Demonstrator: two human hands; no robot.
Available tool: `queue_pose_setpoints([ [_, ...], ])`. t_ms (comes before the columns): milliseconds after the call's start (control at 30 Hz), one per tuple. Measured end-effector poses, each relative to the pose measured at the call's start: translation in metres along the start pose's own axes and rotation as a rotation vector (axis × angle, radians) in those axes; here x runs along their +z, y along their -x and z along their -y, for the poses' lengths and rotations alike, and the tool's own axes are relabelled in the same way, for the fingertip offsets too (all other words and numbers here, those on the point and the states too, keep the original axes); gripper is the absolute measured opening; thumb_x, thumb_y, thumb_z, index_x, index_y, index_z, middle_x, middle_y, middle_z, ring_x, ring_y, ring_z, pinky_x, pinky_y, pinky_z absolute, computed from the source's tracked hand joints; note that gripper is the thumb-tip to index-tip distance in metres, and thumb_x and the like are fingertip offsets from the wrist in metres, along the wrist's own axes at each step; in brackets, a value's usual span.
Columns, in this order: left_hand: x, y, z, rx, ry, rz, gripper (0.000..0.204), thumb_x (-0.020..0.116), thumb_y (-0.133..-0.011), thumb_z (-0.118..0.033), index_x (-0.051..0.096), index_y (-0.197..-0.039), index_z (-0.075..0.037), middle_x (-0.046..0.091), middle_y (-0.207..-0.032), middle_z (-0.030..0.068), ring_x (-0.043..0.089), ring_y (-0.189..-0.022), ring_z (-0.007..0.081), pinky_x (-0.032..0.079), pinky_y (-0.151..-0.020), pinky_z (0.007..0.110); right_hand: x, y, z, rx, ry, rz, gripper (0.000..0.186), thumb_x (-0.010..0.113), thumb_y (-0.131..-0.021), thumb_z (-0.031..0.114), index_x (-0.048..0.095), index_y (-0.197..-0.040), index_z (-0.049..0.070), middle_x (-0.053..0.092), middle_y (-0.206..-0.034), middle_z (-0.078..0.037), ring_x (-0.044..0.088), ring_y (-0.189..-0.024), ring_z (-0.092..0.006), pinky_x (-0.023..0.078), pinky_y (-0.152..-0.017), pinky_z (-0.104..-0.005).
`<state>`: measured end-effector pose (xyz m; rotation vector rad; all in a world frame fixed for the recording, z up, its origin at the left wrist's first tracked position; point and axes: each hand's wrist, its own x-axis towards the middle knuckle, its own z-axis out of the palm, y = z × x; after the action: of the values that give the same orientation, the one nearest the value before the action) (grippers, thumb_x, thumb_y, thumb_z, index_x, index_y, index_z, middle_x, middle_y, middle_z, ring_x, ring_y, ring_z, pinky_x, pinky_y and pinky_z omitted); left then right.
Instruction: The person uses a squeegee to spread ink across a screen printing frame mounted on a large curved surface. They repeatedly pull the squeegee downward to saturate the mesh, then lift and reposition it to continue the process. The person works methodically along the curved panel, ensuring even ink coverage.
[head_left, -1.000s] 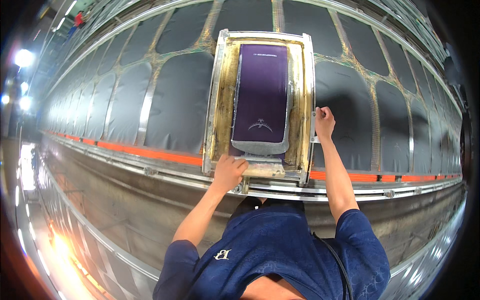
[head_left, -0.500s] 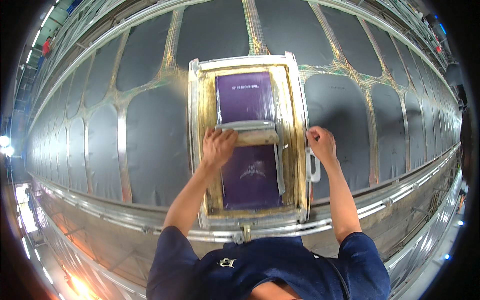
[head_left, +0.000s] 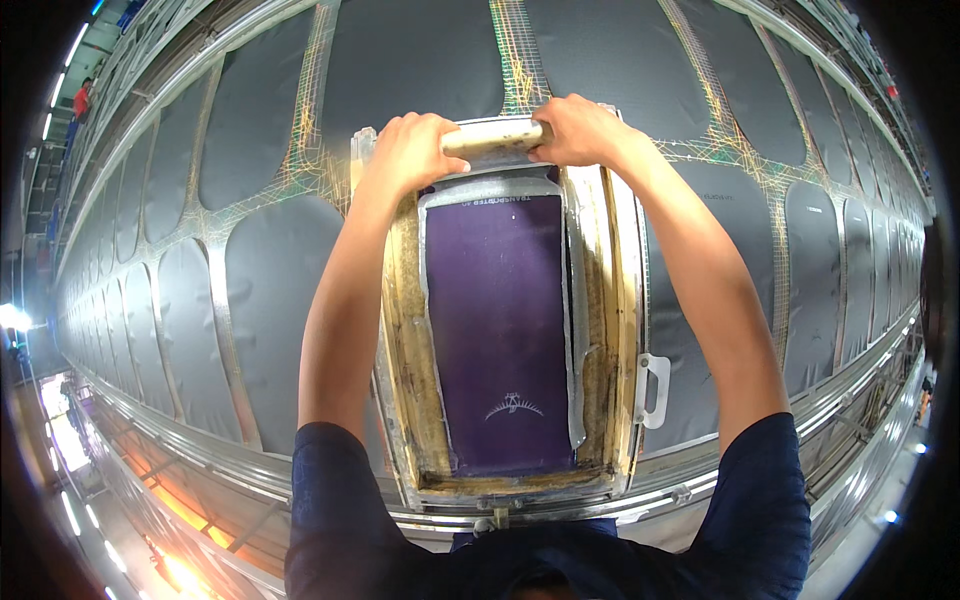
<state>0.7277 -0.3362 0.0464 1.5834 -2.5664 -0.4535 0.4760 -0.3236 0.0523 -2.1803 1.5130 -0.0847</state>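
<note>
A screen-printing frame (head_left: 628, 290) with a purple mesh window (head_left: 495, 330) lies in front of me, its border smeared yellowish. At the frame's far end, a squeegee (head_left: 492, 138) with a pale, worn handle lies crosswise. My left hand (head_left: 412, 150) is closed round its left end, thumb on the near side. On its right end my right hand (head_left: 580, 130) is closed too. Just on the near side of the squeegee, a grey film of ink (head_left: 490, 187) borders the mesh. The squeegee's blade is mostly hidden.
Black fabric panels (head_left: 415, 60) run in rows left and right under and beyond the frame, with gridded strips (head_left: 520, 60) between them. A white loop handle (head_left: 656, 390) juts from the frame's right side. Metal rails (head_left: 270, 470) cross near my body. A person in red (head_left: 82, 98) stands far left.
The squeegee has gone from mid-mesh to the frame's far end. My right hand has left the frame's right edge and taken hold of it; my left hand has kept its hold.
</note>
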Motion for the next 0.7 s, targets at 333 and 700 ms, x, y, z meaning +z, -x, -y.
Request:
queue_pose_setpoints([
  [333,0.018,0.060,-0.017,0.109,-0.010,0.007,0.041,0.087,-0.069,-0.040,0.078,-0.100,-0.015,0.075,-0.084,0.0108,0.072,-0.086,0.0325,0.055,-0.082,0.043,0.045,0.052,0.020,0.035,0.053,-0.021,0.039,0.086,-0.075,0.026,0.076,-0.104,0.001,0.074,-0.087,-0.022,0.072,-0.085,-0.0381,0.057,-0.080,-0.0445],
  [700,0.082,0.364,-0.124,0.110,0.025,0.093,0.019,0.082,-0.075,-0.031,0.073,-0.084,-0.017,0.071,-0.078,0.0023,0.069,-0.079,0.0234,0.045,-0.087,0.041,0.166,0.330,0.127,-0.067,0.003,0.002,0.024,0.085,-0.073,0.026,0.075,-0.089,0.010,0.070,-0.077,-0.010,0.067,-0.085,-0.0299,0.048,-0.090,-0.0426],
])
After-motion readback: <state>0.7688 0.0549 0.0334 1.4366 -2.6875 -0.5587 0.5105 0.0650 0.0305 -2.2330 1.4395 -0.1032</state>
